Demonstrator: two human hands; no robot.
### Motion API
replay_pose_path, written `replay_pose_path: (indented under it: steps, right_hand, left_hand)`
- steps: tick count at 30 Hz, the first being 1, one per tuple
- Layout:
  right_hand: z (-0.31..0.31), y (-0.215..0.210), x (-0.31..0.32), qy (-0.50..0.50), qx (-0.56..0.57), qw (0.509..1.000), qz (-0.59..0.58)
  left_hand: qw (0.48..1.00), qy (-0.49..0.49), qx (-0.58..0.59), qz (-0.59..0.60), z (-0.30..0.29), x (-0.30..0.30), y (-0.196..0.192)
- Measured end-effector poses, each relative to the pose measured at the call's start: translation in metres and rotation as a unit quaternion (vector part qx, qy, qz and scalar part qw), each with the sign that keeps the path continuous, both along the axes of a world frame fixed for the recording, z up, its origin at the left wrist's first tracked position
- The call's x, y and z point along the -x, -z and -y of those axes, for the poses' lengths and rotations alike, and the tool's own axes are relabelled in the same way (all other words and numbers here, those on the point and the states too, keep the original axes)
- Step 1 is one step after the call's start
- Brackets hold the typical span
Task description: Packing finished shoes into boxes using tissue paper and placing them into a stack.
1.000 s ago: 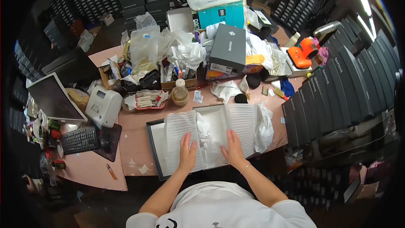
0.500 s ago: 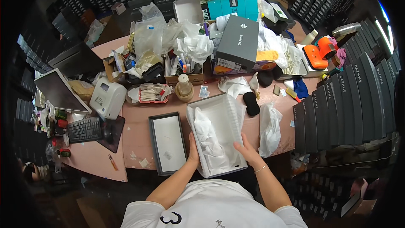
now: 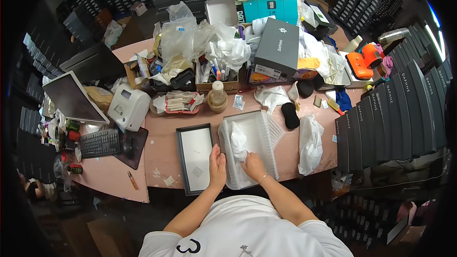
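we see the left hand (image 3: 217, 167) laid flat, fingers straight and grasping nothing, against the left wall of the white box (image 3: 266, 135) that sits on the pink table (image 3: 162, 154) right at its near edge. the right hand (image 3: 252, 164) is inside the box, fingers pinched on the crumpled white tissue paper (image 3: 238, 143). just beside the box on the left lies the dark-rimmed box lid (image 3: 196, 154), face up. a white plastic bag (image 3: 310, 143) lies to the right
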State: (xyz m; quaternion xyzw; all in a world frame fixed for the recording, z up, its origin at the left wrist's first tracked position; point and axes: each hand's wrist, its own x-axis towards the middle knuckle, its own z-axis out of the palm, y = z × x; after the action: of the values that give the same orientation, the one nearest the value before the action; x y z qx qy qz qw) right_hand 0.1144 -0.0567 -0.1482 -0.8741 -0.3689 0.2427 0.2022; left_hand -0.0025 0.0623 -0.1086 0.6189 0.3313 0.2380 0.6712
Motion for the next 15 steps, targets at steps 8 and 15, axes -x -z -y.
replay_pose_path:
  steps: [8,15]
  right_hand:
    - [0.014,-0.135,-0.013,-0.197,-0.12,0.953,0.198]
    - [-0.032,-0.149,0.054,-0.163,-0.188,0.92,0.301]
  left_hand:
    - [0.936,-0.017,0.342,0.078,-0.044,-0.024,-0.064]
    - [0.743,0.071,0.611,0.263,-0.048,-0.02,-0.004]
